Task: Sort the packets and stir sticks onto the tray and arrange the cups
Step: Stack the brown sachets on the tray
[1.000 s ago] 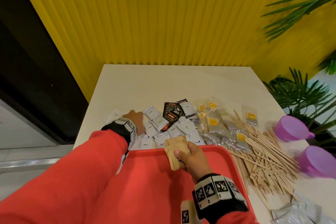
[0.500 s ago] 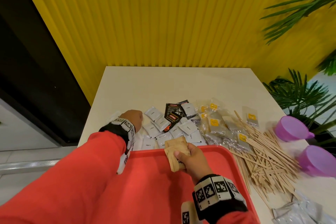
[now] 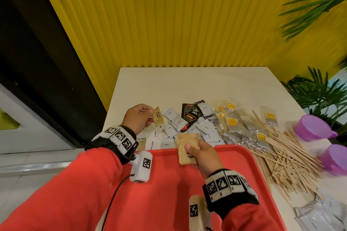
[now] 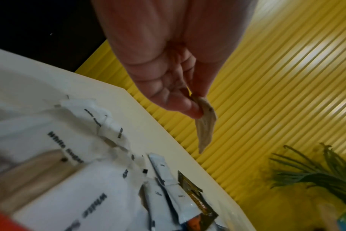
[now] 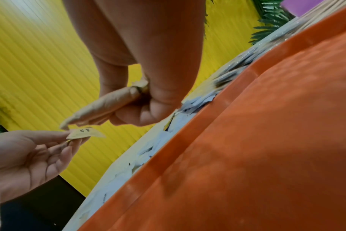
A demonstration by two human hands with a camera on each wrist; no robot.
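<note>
My left hand (image 3: 139, 118) pinches one brown sugar packet (image 3: 158, 117) by its corner, lifted above the white packets; the same brown sugar packet (image 4: 204, 125) hangs from my fingertips in the left wrist view. My right hand (image 3: 201, 153) grips a stack of brown sugar packets (image 3: 186, 148) over the far edge of the red tray (image 3: 169, 184). The stack of brown sugar packets (image 5: 103, 107) juts out of my right hand's curled fingers in the right wrist view. White, grey and black packets (image 3: 180, 122) lie heaped beyond the tray. Wooden stir sticks (image 3: 287, 152) lie piled at the right.
Two purple cups (image 3: 312, 127) lie on their sides near the table's right edge. Clear packets with yellow labels (image 3: 232, 122) lie between the grey packets and the sticks. Silver packets (image 3: 323, 215) sit at the near right. Plants (image 3: 319, 97) stand past the table's right side.
My left hand has risen from the white packets holding one brown sugar packet. My right hand has stayed put with its stack.
</note>
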